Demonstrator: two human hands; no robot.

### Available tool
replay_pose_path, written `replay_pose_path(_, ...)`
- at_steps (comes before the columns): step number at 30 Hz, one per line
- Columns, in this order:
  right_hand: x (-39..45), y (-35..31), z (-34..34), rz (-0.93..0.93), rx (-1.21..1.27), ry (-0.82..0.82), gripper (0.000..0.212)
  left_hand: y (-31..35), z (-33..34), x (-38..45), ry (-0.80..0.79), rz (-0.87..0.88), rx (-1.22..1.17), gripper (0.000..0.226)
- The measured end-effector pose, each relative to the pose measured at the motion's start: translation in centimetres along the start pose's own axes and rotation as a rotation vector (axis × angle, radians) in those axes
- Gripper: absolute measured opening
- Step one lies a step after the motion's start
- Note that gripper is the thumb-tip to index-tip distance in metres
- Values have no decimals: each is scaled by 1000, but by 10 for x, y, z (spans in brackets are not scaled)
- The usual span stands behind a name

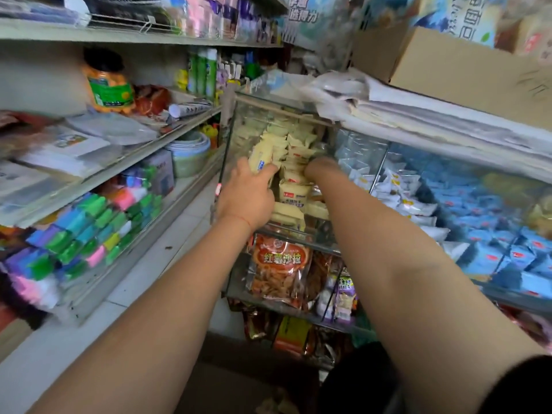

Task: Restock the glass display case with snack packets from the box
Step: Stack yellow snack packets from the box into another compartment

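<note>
Snack packets [294, 162]: pale yellow, pillow-shaped, small red logo plus dark print on the fronts; loosely heaped in the left-end compartment of the glass display case [239, 135], stacked up to near its top edge. Left hand [249, 194] is at the compartment's front, fingers curled round one yellow packet [260, 158] with a small blue label, held at the front-left of the heap. Right hand [318, 168] is pushed in among the packets at the heap's right side; its fingers are buried, can't tell if they hold anything.

Next compartment right: white and blue packets [397, 186]. Further right: blue packets [490, 252]. Lower tier of the case, under the yellow heap: orange bag [279, 267] with red Chinese lettering, purple bag [345, 297] just beside it.

On the case's top: stack of papers [418, 115], cardboard box [466, 70] resting on them.

Left: shelf [167, 127] with a jar of orange snacks [109, 85]; shelf below has coloured sponges [89, 228].
</note>
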State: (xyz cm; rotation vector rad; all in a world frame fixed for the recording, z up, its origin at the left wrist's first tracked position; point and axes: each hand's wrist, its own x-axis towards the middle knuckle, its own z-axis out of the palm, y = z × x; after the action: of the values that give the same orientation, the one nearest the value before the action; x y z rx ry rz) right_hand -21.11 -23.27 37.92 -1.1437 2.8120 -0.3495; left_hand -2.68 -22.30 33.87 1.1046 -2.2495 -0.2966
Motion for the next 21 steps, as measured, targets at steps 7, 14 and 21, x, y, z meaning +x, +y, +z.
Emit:
replay_pose_path(7,-18,-5,-7,105,347,-8,46,0,-2,-1,16,-11,-90,56)
replay_pose_path(14,-47,-2,9,304,1055,-59,61,2,-4,-5,54,0,-146,53)
replay_pose_path(21,-65,-29,23,243,1251,-232,58,3,-3,-7,59,37,-73,54)
